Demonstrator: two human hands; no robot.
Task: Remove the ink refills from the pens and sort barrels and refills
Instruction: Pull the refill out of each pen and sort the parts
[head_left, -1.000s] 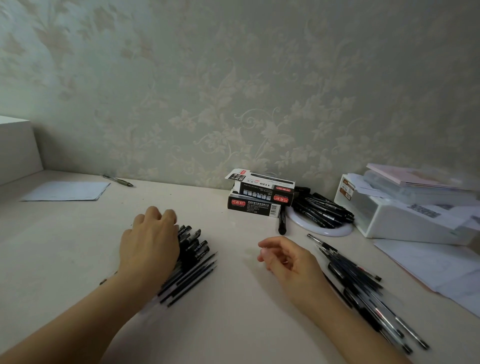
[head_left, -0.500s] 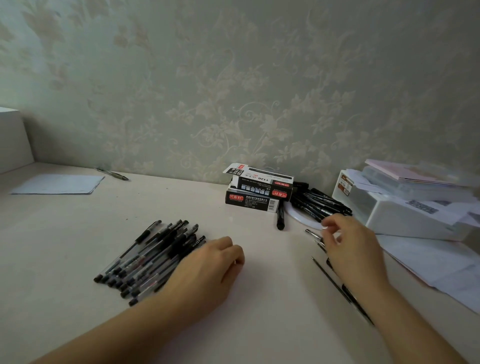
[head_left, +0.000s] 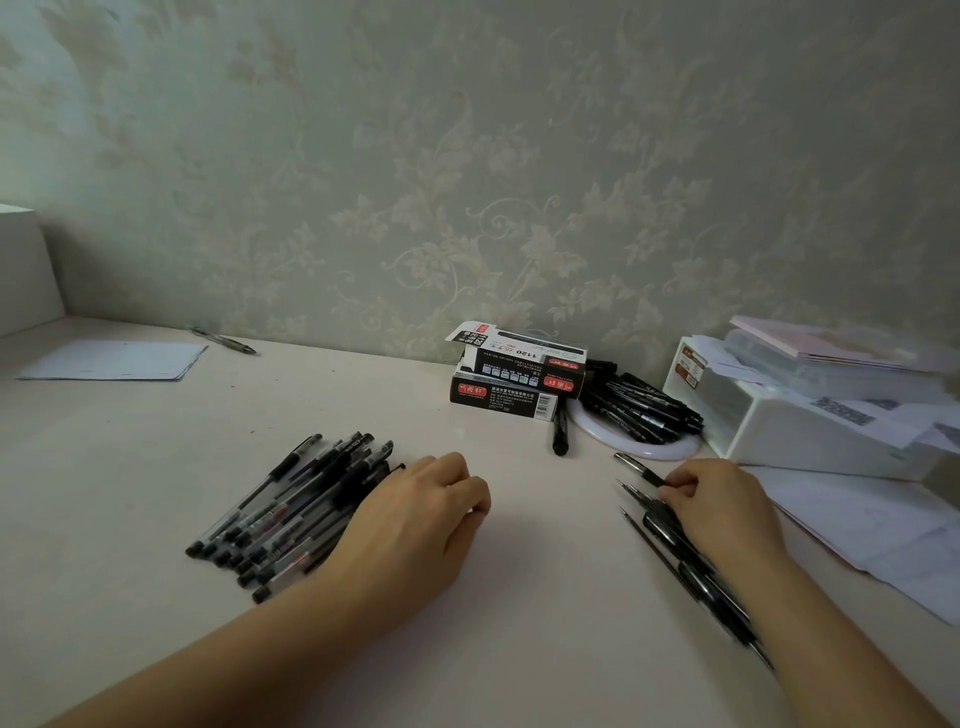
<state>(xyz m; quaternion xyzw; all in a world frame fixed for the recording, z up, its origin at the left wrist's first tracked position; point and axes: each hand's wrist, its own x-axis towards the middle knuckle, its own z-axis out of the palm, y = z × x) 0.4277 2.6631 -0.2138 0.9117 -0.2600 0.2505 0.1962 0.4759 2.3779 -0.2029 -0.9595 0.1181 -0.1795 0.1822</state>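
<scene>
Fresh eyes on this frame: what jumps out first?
The pile of capped black pens at left centre on the table, with the left hand resting beside it. The right hand pinches one pen atop a second pile. Behind, two stacked pen boxes sit by the wall, with more black pens on a white plate.

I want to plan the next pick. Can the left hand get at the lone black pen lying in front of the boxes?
Probably yes. The left hand rests beside the pen pile holding nothing, and only bare table lies between it and the pen.
</scene>
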